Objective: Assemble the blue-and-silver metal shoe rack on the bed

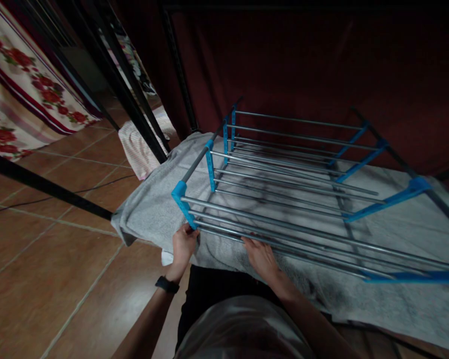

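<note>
A metal rack [284, 199] of several grey rods joined by blue plastic brackets lies on a grey towel [149, 209]. My left hand [183, 247] grips the near left blue corner bracket [182, 197] from below. A dark watch sits on that wrist. My right hand [260, 257] rests flat on the towel under the nearest rods, fingers reaching between them.
Brown tiled floor [52, 269] spreads to the left, crossed by a black bar [45, 185]. A dark red curtain [322, 65] hangs behind the rack. Black frame poles [134, 107] stand at the upper left beside flowered fabric [18, 85] and a folded light cloth [138, 144].
</note>
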Tool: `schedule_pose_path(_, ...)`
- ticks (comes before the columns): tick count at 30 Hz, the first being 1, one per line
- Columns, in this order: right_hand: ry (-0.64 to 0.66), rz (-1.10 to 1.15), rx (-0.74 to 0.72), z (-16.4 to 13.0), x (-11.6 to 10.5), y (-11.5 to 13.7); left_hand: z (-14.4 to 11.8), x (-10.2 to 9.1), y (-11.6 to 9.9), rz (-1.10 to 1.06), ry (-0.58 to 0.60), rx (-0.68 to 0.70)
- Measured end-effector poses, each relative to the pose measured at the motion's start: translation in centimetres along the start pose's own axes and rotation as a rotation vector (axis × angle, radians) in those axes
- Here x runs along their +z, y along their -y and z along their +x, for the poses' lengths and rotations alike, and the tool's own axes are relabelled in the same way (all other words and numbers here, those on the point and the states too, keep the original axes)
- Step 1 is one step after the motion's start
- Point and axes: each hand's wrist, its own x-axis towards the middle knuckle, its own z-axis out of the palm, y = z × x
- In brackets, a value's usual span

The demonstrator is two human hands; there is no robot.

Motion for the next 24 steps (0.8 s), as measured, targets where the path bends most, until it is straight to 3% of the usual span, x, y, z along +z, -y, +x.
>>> schedule_pose_path(8,0.065,-0.030,-0.022,-0.4,0.7,-0.5,-0.3,0.9,0.9,0.009,0.027,-0.042)
schedule_pose_path(15,0.066,0.033,0.010,-0.1,0.5,-0.8,-0.3,1.1,1.9,-0.019,0.053,-0.020)
schedule_pose_path(24,0.012,0.000,-0.033,-0.1,1.3,-0.8,-0.3,1.0,1.8,0.004,0.047,0.003)
